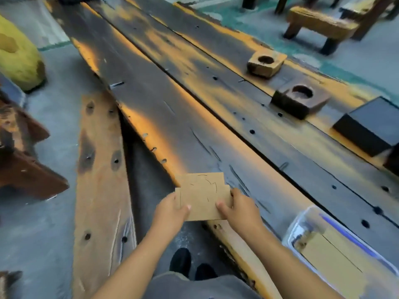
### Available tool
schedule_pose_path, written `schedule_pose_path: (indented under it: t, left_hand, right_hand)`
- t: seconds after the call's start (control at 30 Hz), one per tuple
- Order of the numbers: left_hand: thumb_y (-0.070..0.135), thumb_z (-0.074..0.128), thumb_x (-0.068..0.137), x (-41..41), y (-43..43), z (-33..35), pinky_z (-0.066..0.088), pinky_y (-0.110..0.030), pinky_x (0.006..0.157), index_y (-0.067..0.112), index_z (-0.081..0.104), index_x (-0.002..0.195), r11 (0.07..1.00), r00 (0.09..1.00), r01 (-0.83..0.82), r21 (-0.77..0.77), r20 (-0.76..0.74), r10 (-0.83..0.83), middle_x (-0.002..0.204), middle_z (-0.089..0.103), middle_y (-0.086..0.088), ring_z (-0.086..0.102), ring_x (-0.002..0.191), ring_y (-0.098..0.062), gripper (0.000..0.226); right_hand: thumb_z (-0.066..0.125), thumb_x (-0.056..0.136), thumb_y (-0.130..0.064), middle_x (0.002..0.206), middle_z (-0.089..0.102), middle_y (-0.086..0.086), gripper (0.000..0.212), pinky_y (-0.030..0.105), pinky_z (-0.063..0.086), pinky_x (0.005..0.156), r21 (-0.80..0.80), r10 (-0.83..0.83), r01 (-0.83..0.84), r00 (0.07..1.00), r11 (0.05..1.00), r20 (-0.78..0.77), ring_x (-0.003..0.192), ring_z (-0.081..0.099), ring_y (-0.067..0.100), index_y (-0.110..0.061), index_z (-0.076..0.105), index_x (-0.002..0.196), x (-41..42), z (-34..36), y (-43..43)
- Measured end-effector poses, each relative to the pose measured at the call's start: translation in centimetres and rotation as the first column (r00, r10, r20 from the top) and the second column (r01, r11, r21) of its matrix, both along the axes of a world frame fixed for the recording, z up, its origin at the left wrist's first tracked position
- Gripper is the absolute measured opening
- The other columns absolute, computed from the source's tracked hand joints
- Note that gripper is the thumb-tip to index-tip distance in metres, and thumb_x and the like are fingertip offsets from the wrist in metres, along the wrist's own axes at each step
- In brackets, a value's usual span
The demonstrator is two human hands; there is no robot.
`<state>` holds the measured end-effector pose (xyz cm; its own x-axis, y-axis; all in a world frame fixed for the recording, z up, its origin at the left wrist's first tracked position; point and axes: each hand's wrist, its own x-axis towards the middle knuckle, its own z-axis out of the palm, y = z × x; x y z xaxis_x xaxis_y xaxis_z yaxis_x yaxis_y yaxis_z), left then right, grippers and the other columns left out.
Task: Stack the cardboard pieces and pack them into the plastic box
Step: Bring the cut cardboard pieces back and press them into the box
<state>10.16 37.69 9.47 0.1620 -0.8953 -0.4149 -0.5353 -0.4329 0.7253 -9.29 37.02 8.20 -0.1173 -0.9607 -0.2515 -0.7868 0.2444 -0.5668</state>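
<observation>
1. Cardboard pieces sit between our two hands as a small, uneven stack, one piece offset behind the front one, with dark curved marks on the front face.
2. Our left hand grips the stack's left edge, thumb on the front and fingers hidden behind.
3. Our right hand grips the right edge the same way, thumb pressed on the front near the lower corner.
4. We hold the stack over the near edge of the worn wooden workbench, whose dark planks carry orange streaks and small holes.
5. To our right on the bench stands the clear plastic box, open at the top, with a blue strip along its far rim.
6. Inside the box we see flat tan cardboard already lying across its floor; how many layers, we cannot tell.
7. Further along the bench lie two wooden blocks with round holes and a dark block, all well apart from the box.
</observation>
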Motion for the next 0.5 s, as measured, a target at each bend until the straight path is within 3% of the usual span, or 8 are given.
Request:
schedule_pose_path:
  t: [0.13, 0.27, 0.4, 0.5]
  left_hand:
    - [0.024, 0.07, 0.083, -2.3, -3.1, -1.0, 0.048, -0.027, 0.077, 0.02, 0.056, 0.124, 0.984, 0.985, 0.166, 0.062, -0.065, -0.162, 0.116, 0.065, 0.004, 0.062, 0.102, -0.016, 0.043]
    - [0.025, 0.071, 0.083, -4.5, -5.1, -1.4, 0.053, -0.03, 0.072, 0.021, 0.055, 0.116, 0.937, 0.938, 0.345, 0.054, -0.047, -0.342, 0.112, 0.065, 0.003, 0.065, 0.096, -0.017, 0.037]
    - [0.026, 0.07, 0.083, -7.6, -5.5, -1.5, 0.058, -0.039, 0.073, 0.025, 0.049, 0.109, 0.859, 0.861, 0.509, 0.054, -0.052, -0.507, 0.105, 0.063, 0.005, 0.066, 0.091, -0.02, 0.033]
    - [0.027, 0.069, 0.084, -10.6, -5.1, -1.3, 0.057, -0.038, 0.077, 0.024, 0.047, 0.11, 0.784, 0.787, 0.617, 0.069, -0.066, -0.613, 0.107, 0.061, 0.006, 0.065, 0.093, -0.02, 0.034]
  right_hand:
    - [0.06, 0.086, -0.044, 0.107, 0.067, 0.003, 0.042, 0.033, 0.045, 0.069, 0.053, -0.25, 0.25, 0.968, 0.967, 0.001, 0.095, 0.063, 0.022, -0.016, 0.054, 0.117, -2.3, -0.4, 1.3]
    - [0.059, 0.088, -0.043, 0.116, 0.067, 0.008, 0.046, 0.037, 0.049, 0.081, 0.088, -0.414, 0.412, 0.91, 0.907, -0.003, 0.105, 0.063, 0.027, -0.014, 0.053, 0.123, -3.2, -0.5, 3.4]
    - [0.062, 0.087, -0.042, 0.111, 0.068, 0.007, 0.038, 0.035, 0.047, 0.074, 0.092, -0.586, 0.584, 0.81, 0.806, -0.011, 0.1, 0.063, 0.028, -0.016, 0.055, 0.114, -4.5, -0.3, 5.8]
    - [0.065, 0.085, -0.04, 0.103, 0.068, 0.005, 0.033, 0.036, 0.049, 0.072, 0.083, -0.681, 0.679, 0.733, 0.73, -0.01, 0.093, 0.063, 0.025, -0.016, 0.056, 0.106, -6.3, 0.0, 8.1]
